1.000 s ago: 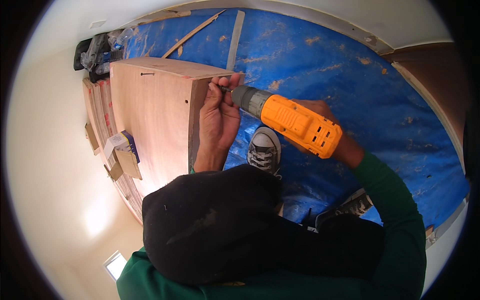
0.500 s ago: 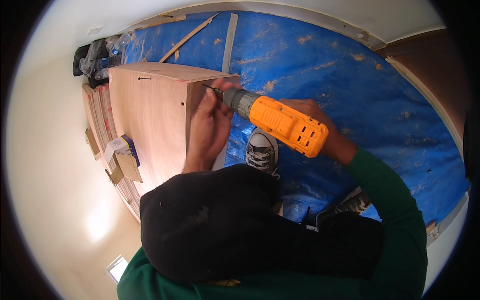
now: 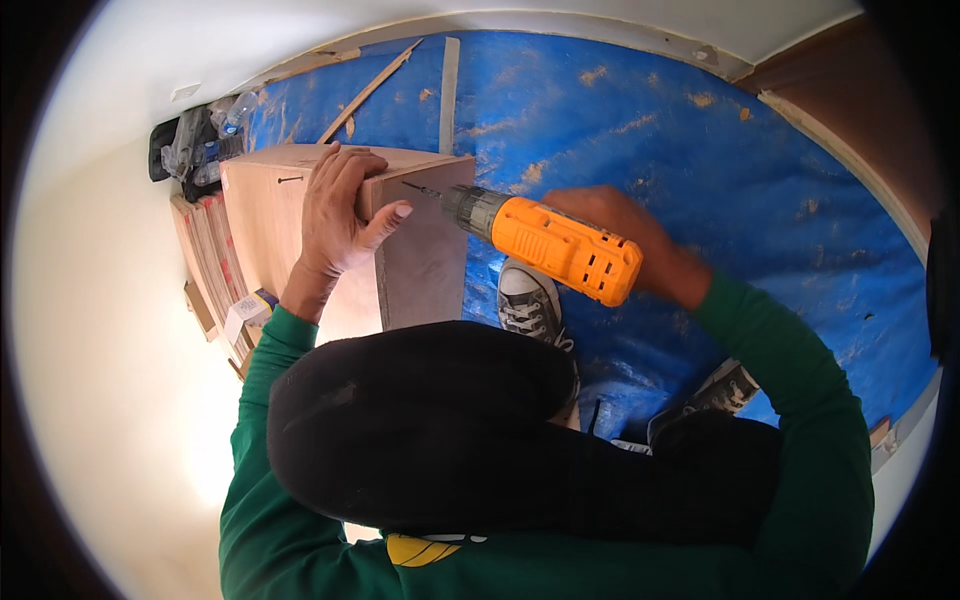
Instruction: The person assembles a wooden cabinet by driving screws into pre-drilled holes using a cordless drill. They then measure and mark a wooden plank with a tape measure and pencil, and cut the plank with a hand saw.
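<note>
My right hand [image 3: 610, 215] is closed round the cordless drill [image 3: 565, 250], orange with a dark grey chuck; the drill's body partly hides my fingers. A thin dark bit or screw [image 3: 422, 188] sticks out of the chuck and points left at the end panel of the wooden box [image 3: 425, 250]. Whether its tip touches the panel, I cannot tell. My left hand [image 3: 342, 205] grips the box's corner, fingers bent over the upper edge and thumb against the end panel. A dark screw [image 3: 290, 179] lies or sticks on the box's broad face, left of my fingers.
A blue tarp [image 3: 600, 120] with dust and wood scraps covers the floor. A wood strip [image 3: 370, 92] lies beyond the box. Stacked boards [image 3: 208, 245] and a small carton [image 3: 248, 315] are at left, bags and bottles [image 3: 205, 145] behind. My shoe [image 3: 530, 300] stands beside the box.
My left hand has left the bit at the front of the drill and moved left onto the box's corner. The drill has shifted slightly left, still in my right hand.
</note>
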